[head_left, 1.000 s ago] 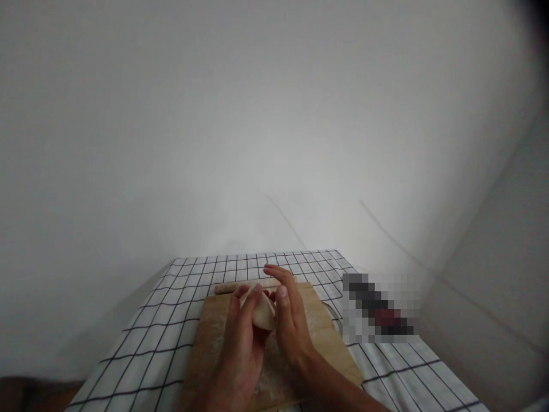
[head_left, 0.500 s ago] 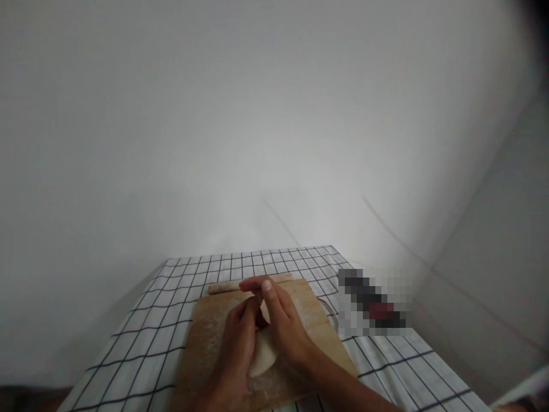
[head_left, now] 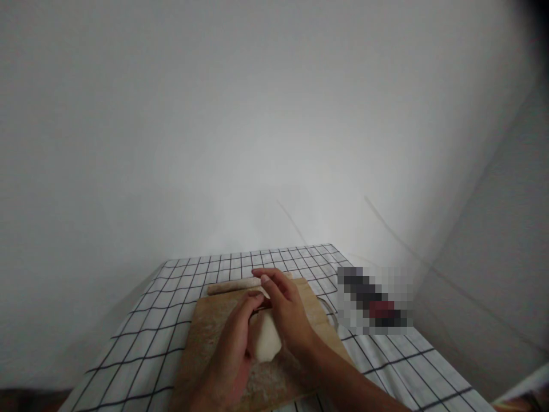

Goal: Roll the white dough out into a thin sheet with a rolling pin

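Two hands (head_left: pixel 234 343) (head_left: pixel 289 315) partly hide dough (head_left: pixel 266 340), rolling pin (head_left: pixel 234 286)

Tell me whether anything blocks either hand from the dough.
Nothing visible does: the left hand and right hand cup the dough from either side. The rolling pin lies beyond them, out of the way.

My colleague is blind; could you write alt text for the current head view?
The left hand and right hand curve around pale dough over a floured wooden board. A rolling pin lies along its far edge, with a grid-patterned white tablecloth underneath.
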Demonstrator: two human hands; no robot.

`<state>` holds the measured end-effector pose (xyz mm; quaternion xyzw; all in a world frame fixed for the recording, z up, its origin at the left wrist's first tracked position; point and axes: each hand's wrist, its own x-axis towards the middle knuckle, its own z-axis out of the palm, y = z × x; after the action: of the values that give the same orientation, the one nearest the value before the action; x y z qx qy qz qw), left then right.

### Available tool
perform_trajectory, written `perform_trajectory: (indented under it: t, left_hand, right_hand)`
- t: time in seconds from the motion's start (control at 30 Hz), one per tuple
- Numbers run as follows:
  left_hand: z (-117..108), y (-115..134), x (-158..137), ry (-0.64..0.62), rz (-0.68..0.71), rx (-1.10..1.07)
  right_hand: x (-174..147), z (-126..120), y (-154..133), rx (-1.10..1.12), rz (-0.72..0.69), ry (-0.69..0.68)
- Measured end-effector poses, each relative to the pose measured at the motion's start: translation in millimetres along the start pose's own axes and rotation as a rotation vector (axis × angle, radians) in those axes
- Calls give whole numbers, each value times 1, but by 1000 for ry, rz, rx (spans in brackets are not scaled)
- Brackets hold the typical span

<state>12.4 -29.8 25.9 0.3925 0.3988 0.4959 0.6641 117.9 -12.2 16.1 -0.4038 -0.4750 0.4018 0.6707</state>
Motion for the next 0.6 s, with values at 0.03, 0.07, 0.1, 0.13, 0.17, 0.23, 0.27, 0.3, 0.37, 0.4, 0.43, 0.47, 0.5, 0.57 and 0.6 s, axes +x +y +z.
perform_trajectory:
  t: [0.03, 0.07, 0.1, 0.13, 0.17, 0.23, 0.27, 0.3, 0.37, 0.4, 0.43, 0.47, 0.5, 0.57, 0.6]
  left_hand:
    - [3, 2, -3, -42, -16, -14]
    - [6, 4, -6, -77, -16, -19]
    - [8, 4, -8, -95, 1, -8]
    - [10, 4, -9, -88, 31, 19]
    - [11, 4, -9, -54, 60, 47]
    - [11, 2, -7, 42, 99, 62]
    - [10, 1, -5, 76, 106, 43]
    - [8, 0, -3, 97, 110, 14]
    - [4, -1, 1, 113, 111, -35]
    - [3, -2, 3, 118, 113, -45]
    - [2, -2, 3, 126, 119, -49]
    - [1, -2, 4, 128, 125, -51]
    - [1, -2, 3, 121, 129, -55]
    - [2, -3, 2, 75, 114, -71]
    - [2, -4, 2, 49, 92, -84]
  right_hand:
    - [5, -2, 6, 68, 90, 48]
    - [10, -3, 11, 133, 154, 76]
    - [14, -4, 15, 197, 194, 87]
    - [16, -5, 17, 261, 224, 87]
    - [16, -4, 18, 316, 248, 78]
    - [12, 0, 16, 373, 283, 46]
    - [8, 3, 13, 370, 295, 33]
    - [4, 6, 10, 349, 302, 25]
    - [-4, 11, 5, 301, 300, 9]
    - [-6, 12, 4, 295, 297, 3]
    - [-7, 13, 3, 301, 292, -1]
    - [-7, 13, 3, 310, 287, -1]
    - [-6, 13, 3, 314, 284, 4]
    - [-4, 11, 4, 306, 294, 27]
    - [-3, 11, 4, 299, 308, 37]
